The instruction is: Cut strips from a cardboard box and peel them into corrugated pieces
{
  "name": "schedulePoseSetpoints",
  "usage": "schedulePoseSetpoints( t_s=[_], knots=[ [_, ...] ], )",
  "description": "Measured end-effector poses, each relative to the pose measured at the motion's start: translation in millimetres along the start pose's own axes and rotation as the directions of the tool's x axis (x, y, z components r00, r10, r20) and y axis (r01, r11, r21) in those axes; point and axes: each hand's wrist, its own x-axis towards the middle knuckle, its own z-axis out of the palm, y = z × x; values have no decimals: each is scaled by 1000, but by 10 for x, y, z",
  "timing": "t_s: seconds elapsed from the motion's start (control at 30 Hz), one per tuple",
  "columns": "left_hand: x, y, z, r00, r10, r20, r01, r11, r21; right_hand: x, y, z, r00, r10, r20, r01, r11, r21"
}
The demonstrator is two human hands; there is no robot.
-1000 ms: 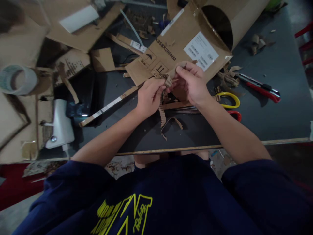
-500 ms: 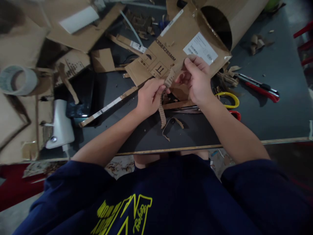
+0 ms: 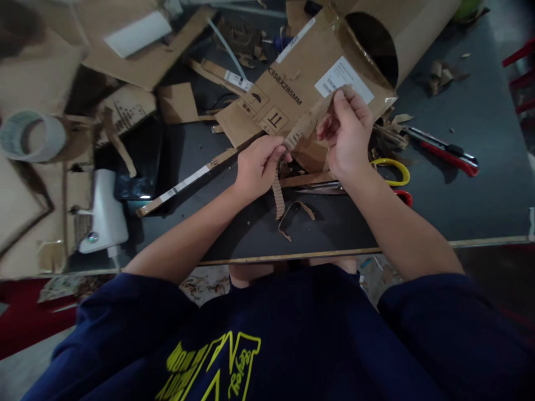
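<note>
A narrow cardboard strip (image 3: 307, 123) with a ridged, corrugated face stretches between my two hands. My left hand (image 3: 259, 166) pinches it near the middle, and its ribbed lower end hangs down toward the table. Higher and to the right, my right hand (image 3: 350, 131) grips what looks like the strip's upper part between thumb and fingers. Behind my hands lies a printed cardboard box piece (image 3: 288, 92) with a white label. A thin curled paper scrap (image 3: 297, 207) rests below the hanging end. Scissors (image 3: 390, 171) with yellow and red handles lie partly under my right forearm.
A red utility knife (image 3: 453, 155) lies at the right. On the left are a tape roll (image 3: 52, 136), a white device (image 3: 104, 214) with a cable and a dark glossy phone-like object (image 3: 136, 161). A large cardboard tube (image 3: 412, 39) sits at the back. The table edge (image 3: 292, 258) runs before me.
My right hand has moved up and right, away from my left hand, and more of the cardboard strip shows between them. My left hand has barely moved.
</note>
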Motion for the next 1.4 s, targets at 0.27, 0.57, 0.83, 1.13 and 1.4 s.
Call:
schedulePoseSetpoints(
  t_s=[0.27, 0.57, 0.83, 1.13, 1.4],
  knots=[
    [-47, -170, 57, 984, -75, -161, 41, 978, -204, 305, -118, -144, 919, -165, -357, 178, 984, 2],
    [48, -361, 128, 916, -328, -231, 217, 889, -404, 81, -60, -159, 975, -155, 158, 159, 987, -16],
    [78, -426, 183, 904, -386, -186, 276, 856, -436, 134, -146, -147, 982, 103, 160, -109, 994, 28],
    [129, -404, 259, 869, -430, -244, 259, 817, -516, 141, -117, -214, 861, 255, 439, -197, 965, -174],
    [84, -505, 264, 878, -437, -196, 323, 843, -430, 137, -199, -218, 591, 426, 685, -351, 900, -257]
  ],
)
